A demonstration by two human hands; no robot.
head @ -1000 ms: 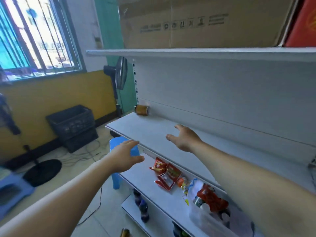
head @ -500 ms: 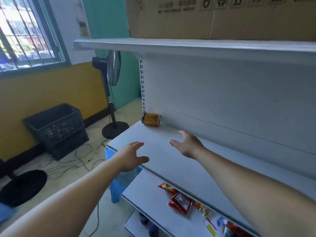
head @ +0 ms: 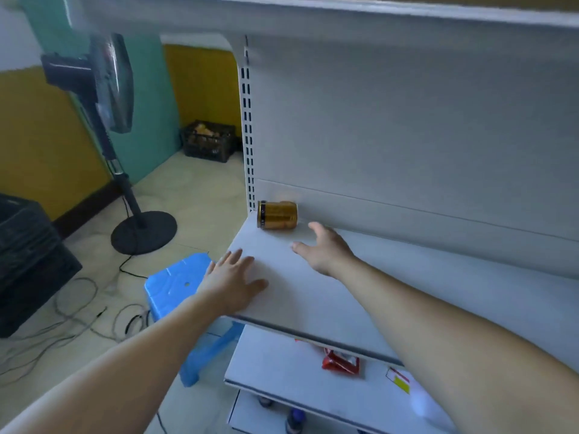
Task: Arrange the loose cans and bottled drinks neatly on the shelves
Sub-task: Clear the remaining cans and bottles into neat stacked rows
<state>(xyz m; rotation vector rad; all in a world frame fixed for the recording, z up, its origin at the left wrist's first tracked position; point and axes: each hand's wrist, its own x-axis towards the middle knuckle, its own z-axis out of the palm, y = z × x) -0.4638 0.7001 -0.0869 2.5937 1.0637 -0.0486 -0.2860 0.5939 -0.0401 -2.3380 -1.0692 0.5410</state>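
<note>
A gold can (head: 277,214) lies on its side at the far left back corner of the white middle shelf (head: 313,296), against the back panel. My right hand (head: 326,249) is open above the shelf, fingertips a short way right of the can, not touching it. My left hand (head: 232,281) is open with fingers spread over the shelf's front left corner. On the shelf below lie a red snack packet (head: 340,364) and a yellow label (head: 399,382). Dark bottle tops (head: 294,419) show on the lowest shelf.
A blue plastic stool (head: 178,286) stands beside the shelf's left end. A standing fan (head: 116,89) with a round base (head: 144,231) is further left. Black crates (head: 28,261) and loose cables (head: 78,321) lie on the floor. Another crate (head: 208,140) sits by the yellow wall.
The view has moved closer to the shelf's left end. Both hands have moved forward; the right one is now near the can and the left is over the shelf corner.
</note>
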